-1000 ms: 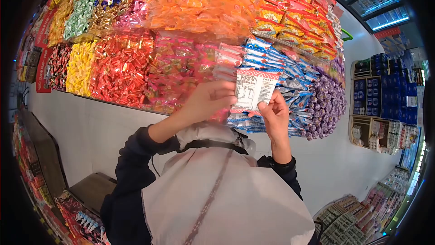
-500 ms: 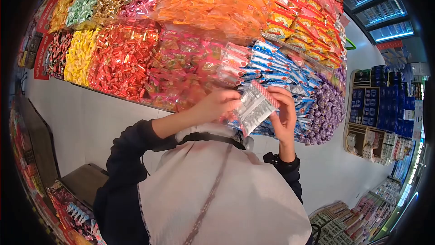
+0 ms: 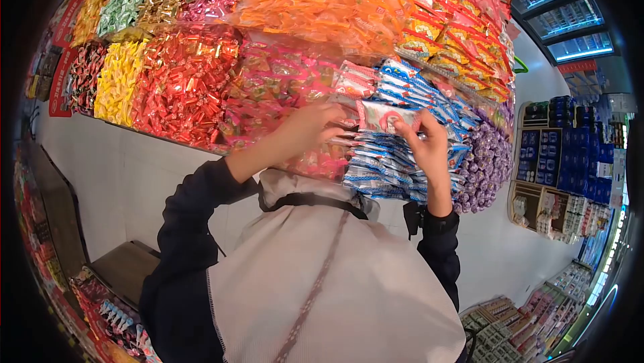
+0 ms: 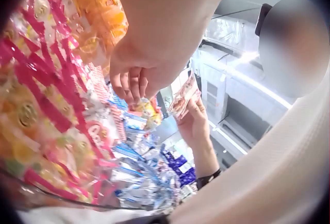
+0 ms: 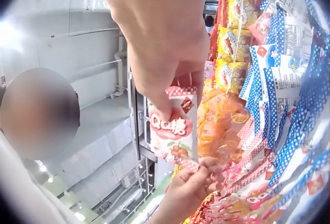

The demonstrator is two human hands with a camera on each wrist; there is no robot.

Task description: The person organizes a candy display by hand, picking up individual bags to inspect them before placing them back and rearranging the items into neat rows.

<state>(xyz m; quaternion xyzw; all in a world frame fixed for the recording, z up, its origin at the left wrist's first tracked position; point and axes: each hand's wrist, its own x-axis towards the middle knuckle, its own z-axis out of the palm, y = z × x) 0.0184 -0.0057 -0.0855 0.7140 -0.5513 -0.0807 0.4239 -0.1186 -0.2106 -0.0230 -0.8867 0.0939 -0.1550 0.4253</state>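
Note:
My right hand (image 3: 431, 147) pinches a small gummy candy packet (image 5: 172, 131) between thumb and fingers. White with pink dotted ends, it carries pink "QQ糖" lettering and a fruit picture on the face seen in the right wrist view. My left hand (image 3: 310, 129) is beside the packet's other end, fingers loosely bent. In the left wrist view those fingers (image 4: 135, 82) appear apart from the packet (image 4: 183, 97). Below the hands lie rows of blue-and-white packets (image 3: 389, 168); similar pink-and-white packets (image 3: 354, 80) lie just beyond.
Pink-wrapped candies (image 3: 268, 98) and red-wrapped candies (image 3: 184, 88) fill the bins to the left. Behind are orange packets (image 3: 322, 7) and yellow-and-red bags (image 3: 456, 44). Purple round candies (image 3: 486, 162) sit at the right end. Stocked shelves (image 3: 570, 148) stand farther right.
The packet has turned from its printed back to its logo face. It tilted midway and is now level, farther from my body. The left hand has come off its edge.

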